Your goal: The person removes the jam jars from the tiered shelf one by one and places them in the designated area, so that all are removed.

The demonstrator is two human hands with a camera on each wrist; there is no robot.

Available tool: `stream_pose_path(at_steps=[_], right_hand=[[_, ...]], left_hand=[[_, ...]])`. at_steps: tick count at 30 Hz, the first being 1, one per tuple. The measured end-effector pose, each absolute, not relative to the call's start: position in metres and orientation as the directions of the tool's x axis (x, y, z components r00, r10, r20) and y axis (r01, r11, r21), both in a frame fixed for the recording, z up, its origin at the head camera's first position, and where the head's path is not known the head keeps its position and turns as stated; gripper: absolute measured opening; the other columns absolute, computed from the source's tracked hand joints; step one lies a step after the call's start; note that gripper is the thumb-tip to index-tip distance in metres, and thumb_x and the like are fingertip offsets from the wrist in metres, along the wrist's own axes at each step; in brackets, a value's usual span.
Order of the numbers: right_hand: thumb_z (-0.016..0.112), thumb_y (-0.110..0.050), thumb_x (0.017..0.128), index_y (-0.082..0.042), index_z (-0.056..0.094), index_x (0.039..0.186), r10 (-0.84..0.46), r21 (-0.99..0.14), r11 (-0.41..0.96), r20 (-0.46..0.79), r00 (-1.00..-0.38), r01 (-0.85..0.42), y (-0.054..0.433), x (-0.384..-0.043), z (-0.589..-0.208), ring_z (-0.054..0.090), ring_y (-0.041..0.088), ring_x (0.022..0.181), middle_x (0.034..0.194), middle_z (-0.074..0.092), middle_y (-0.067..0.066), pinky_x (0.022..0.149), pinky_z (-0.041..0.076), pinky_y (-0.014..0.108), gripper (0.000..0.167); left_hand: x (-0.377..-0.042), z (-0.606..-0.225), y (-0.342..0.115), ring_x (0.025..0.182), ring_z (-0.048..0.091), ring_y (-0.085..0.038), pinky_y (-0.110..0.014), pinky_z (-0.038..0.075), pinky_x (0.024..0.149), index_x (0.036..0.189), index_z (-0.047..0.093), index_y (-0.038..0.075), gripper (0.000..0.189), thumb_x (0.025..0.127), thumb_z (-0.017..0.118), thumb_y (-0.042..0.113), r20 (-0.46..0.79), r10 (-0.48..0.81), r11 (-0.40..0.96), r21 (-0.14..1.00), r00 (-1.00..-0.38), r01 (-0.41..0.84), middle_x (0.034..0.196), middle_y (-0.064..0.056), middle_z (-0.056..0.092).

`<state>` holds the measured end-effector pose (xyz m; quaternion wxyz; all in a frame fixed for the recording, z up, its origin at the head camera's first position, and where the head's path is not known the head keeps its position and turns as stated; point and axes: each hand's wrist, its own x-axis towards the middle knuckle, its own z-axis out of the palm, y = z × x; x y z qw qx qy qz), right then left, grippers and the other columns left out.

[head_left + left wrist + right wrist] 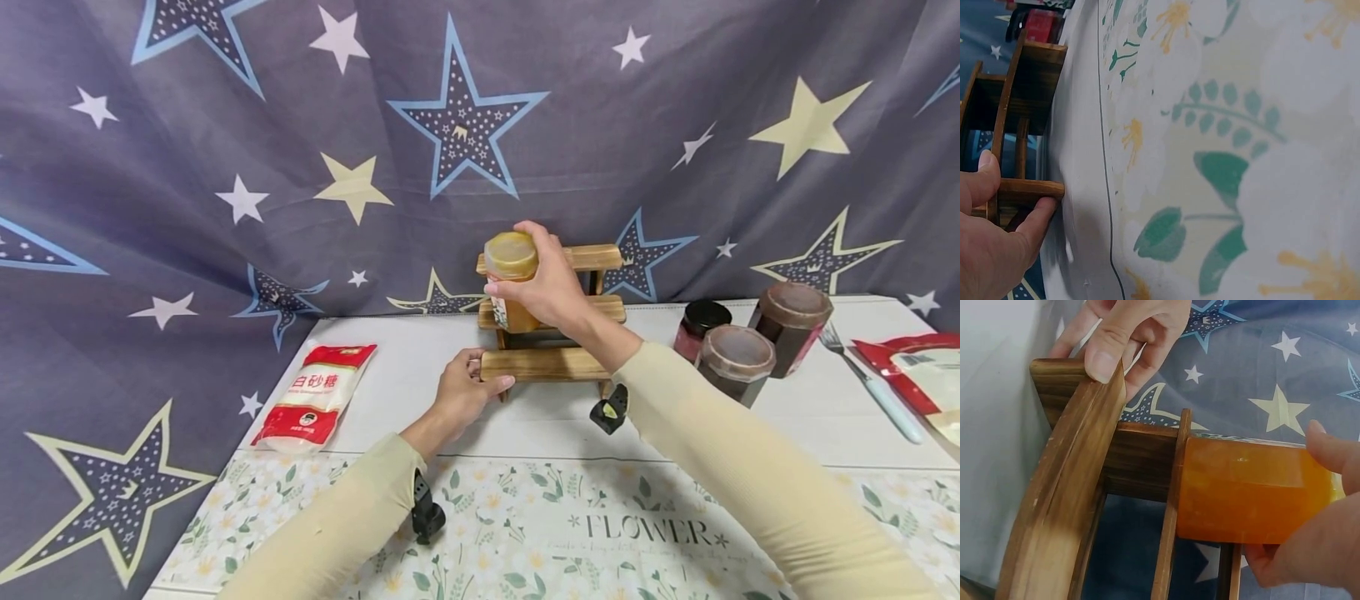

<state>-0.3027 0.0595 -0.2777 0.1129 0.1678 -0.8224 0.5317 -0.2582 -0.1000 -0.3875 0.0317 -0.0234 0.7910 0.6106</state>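
A three-step wooden stand (547, 365) stands at the back against the curtain. My left hand (459, 396) grips the left end of its lowest step; in the left wrist view the thumb of that hand (997, 250) lies on top and a finger below. My right hand (553, 287) holds a jar (510, 254) with a yellowish lid, fingers and thumb around its upper part. Seen from the right wrist, the jar (1241, 487) is filled with something orange, and its base meets the middle step at the left end. Whether it bears its full weight there, I cannot tell.
Left of the stand lies a red-and-white sugar bag (315, 396). To the right are a small black-lidded jar (703, 323), two larger dark jars (735, 362), a fork (870, 383) and another red-and-white bag (926, 375). A star-patterned curtain (570, 179) hangs behind.
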Motion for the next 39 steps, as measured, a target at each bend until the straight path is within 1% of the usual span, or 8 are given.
stream_pose_path(at_steps=[9, 14, 21, 24, 28, 31, 37, 39], right_hand=[[0.086, -0.02, 0.074, -0.013, 0.039, 0.143, -0.13, -0.858, 0.344, 0.36, -0.924, -0.383, 0.057, -0.301, -0.276, 0.05, 0.03, 0.11, 0.13, 0.043, 0.016, 0.091, 0.05, 0.041, 0.084], [0.087, -0.018, 0.072, -0.012, 0.042, 0.142, -0.105, -0.869, 0.342, 0.344, -0.933, -0.359, 0.058, -0.296, -0.274, 0.051, 0.029, 0.109, 0.13, 0.045, 0.014, 0.091, 0.051, 0.04, 0.083], [0.087, -0.019, 0.072, -0.016, 0.043, 0.14, -0.136, -0.862, 0.316, 0.373, -0.918, -0.397, 0.072, -0.27, -0.257, 0.054, 0.027, 0.105, 0.127, 0.05, 0.01, 0.084, 0.055, 0.039, 0.082], [0.087, -0.017, 0.072, -0.016, 0.043, 0.139, -0.154, -0.861, 0.285, 0.393, -0.906, -0.422, 0.088, -0.257, -0.25, 0.056, 0.028, 0.102, 0.123, 0.053, 0.011, 0.082, 0.056, 0.041, 0.08], [0.086, -0.015, 0.072, -0.018, 0.045, 0.139, -0.147, -0.849, 0.322, 0.392, -0.908, -0.418, 0.118, -0.241, -0.246, 0.056, 0.028, 0.101, 0.121, 0.054, 0.011, 0.08, 0.055, 0.04, 0.078], [0.087, -0.02, 0.072, -0.022, 0.047, 0.137, -0.118, -0.833, 0.39, 0.377, -0.919, -0.392, 0.141, -0.231, -0.244, 0.056, 0.024, 0.099, 0.12, 0.055, 0.008, 0.079, 0.052, 0.035, 0.076], [0.087, -0.03, 0.071, -0.027, 0.049, 0.135, -0.033, -0.799, 0.501, 0.366, -0.93, -0.332, 0.19, -0.215, -0.242, 0.054, 0.017, 0.095, 0.117, 0.057, 0.003, 0.073, 0.049, 0.018, 0.075], [0.087, -0.029, 0.071, -0.028, 0.049, 0.135, -0.007, -0.795, 0.519, 0.363, -0.932, -0.313, 0.206, -0.212, -0.242, 0.055, 0.015, 0.095, 0.118, 0.056, 0.002, 0.071, 0.05, 0.014, 0.075]], left_hand=[[-0.259, -0.39, -0.1, 0.091, 0.063, -0.023, -0.037, 0.059, 0.078, 0.132, 0.045, 0.0, 0.058, 0.083, 0.075, 0.004, -0.063, 0.005, 0.238, 0.969, -0.998, -0.06, 0.116, -0.016, 0.062], [-0.259, -0.391, -0.101, 0.093, 0.063, -0.023, -0.036, 0.059, 0.079, 0.132, 0.045, 0.0, 0.058, 0.083, 0.075, 0.005, -0.066, 0.004, 0.243, 0.968, -0.998, -0.064, 0.118, -0.016, 0.061], [-0.259, -0.391, -0.103, 0.096, 0.061, -0.023, -0.035, 0.059, 0.079, 0.132, 0.046, 0.001, 0.058, 0.083, 0.076, 0.006, -0.068, -0.006, 0.253, 0.965, -0.998, -0.068, 0.12, -0.016, 0.06], [-0.259, -0.392, -0.102, 0.096, 0.061, -0.023, -0.033, 0.059, 0.078, 0.132, 0.046, 0.001, 0.058, 0.083, 0.076, 0.006, -0.071, -0.004, 0.258, 0.964, -0.997, -0.07, 0.12, -0.016, 0.06], [-0.259, -0.391, -0.101, 0.097, 0.061, -0.023, -0.031, 0.059, 0.079, 0.133, 0.046, 0.001, 0.058, 0.083, 0.076, 0.008, -0.072, -0.001, 0.267, 0.961, -0.997, -0.07, 0.12, -0.016, 0.06], [-0.258, -0.39, -0.102, 0.097, 0.061, -0.023, -0.032, 0.059, 0.079, 0.133, 0.046, 0.002, 0.059, 0.083, 0.076, 0.009, -0.073, -0.007, 0.277, 0.958, -0.997, -0.073, 0.12, -0.015, 0.06], [-0.259, -0.39, -0.102, 0.098, 0.062, -0.023, -0.032, 0.059, 0.08, 0.133, 0.045, 0.001, 0.059, 0.083, 0.076, 0.007, -0.076, 0.0, 0.269, 0.96, -0.997, -0.073, 0.12, -0.015, 0.061], [-0.26, -0.39, -0.102, 0.097, 0.062, -0.023, -0.033, 0.059, 0.08, 0.133, 0.045, 0.001, 0.059, 0.083, 0.075, 0.007, -0.075, 0.001, 0.268, 0.961, -0.997, -0.072, 0.12, -0.015, 0.061]])
